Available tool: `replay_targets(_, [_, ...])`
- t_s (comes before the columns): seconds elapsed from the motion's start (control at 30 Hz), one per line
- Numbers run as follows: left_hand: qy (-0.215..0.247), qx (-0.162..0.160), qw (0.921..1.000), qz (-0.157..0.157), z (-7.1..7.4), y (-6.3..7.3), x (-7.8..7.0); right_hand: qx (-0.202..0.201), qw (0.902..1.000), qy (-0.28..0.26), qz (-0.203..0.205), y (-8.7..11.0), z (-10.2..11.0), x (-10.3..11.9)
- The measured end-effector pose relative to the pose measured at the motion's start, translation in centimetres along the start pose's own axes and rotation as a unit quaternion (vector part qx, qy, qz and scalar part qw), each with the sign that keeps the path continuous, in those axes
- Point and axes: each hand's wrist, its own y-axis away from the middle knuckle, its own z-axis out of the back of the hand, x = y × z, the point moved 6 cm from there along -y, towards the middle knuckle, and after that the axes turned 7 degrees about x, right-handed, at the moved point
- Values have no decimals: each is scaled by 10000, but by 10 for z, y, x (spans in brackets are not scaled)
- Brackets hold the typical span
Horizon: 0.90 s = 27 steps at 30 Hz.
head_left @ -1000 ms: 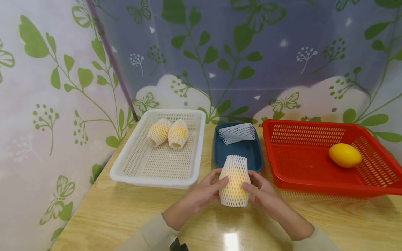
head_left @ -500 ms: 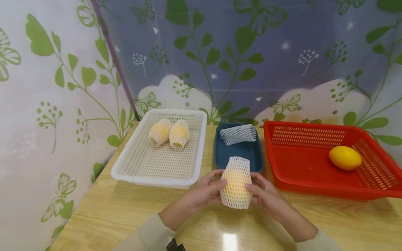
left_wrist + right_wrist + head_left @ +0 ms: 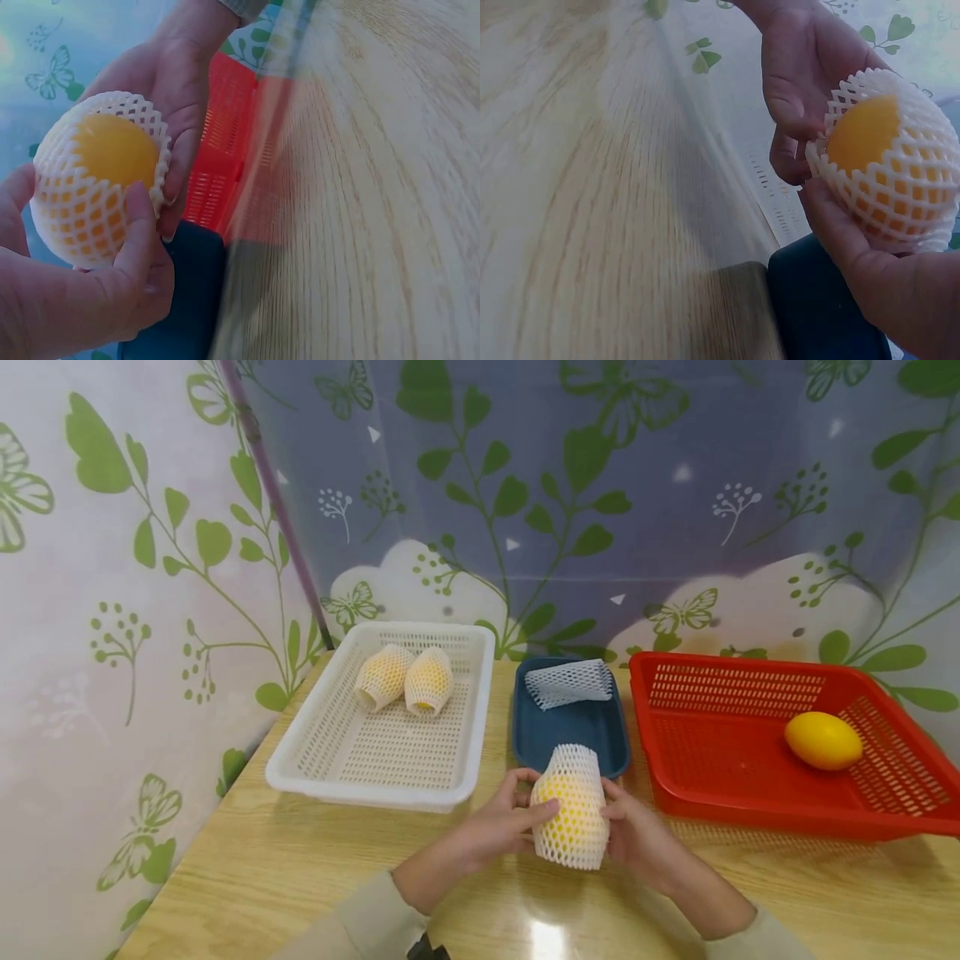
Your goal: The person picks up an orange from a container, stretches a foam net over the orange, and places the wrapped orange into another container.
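Note:
Between both hands, close in front of the blue tray (image 3: 566,727), is an oval yellow fruit (image 3: 116,150) inside a white foam net sleeve (image 3: 573,802). My left hand (image 3: 502,822) grips its left side, thumb across the mesh. From the right, my right hand (image 3: 645,843) holds it with the thumb at the net's edge. The wrist views show the fruit's bare end through the sleeve's open lower end, with left fingers (image 3: 139,232) and right fingers (image 3: 832,225) near that rim. The narrower end of the sleeve points away toward the tray.
A white basket (image 3: 367,793) at left holds two netted fruits (image 3: 405,681). Another foam net (image 3: 570,683) lies in the blue tray. At right, a red basket (image 3: 720,760) contains a bare yellow fruit (image 3: 823,741). All stand on a wooden table (image 3: 300,877) before a patterned curtain.
The netted fruit has shifted slightly right and nearer my body, tilting a little. My left thumb now reaches farther across the net, while my right thumb has moved toward its right edge.

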Motion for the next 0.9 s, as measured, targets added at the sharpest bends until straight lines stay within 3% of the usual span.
replay_targets(0.33, [-316,-265,9991,88,-6,-3,-2,516,9964,-564,363,-4,-3,-4])
replay_targets(0.47, [-411,-309,9987,42,-6,-4,1,598,9955,-655,330,-5,-3,-3])
replay_targets(0.63, [-384,-326,9987,22,-3,-4,1,582,9965,-566,182,-6,-1,-4])
replay_targets(0.9, [-352,0,9991,216,-2,-5,0,173,9991,-247,-292,-5,7,-4])
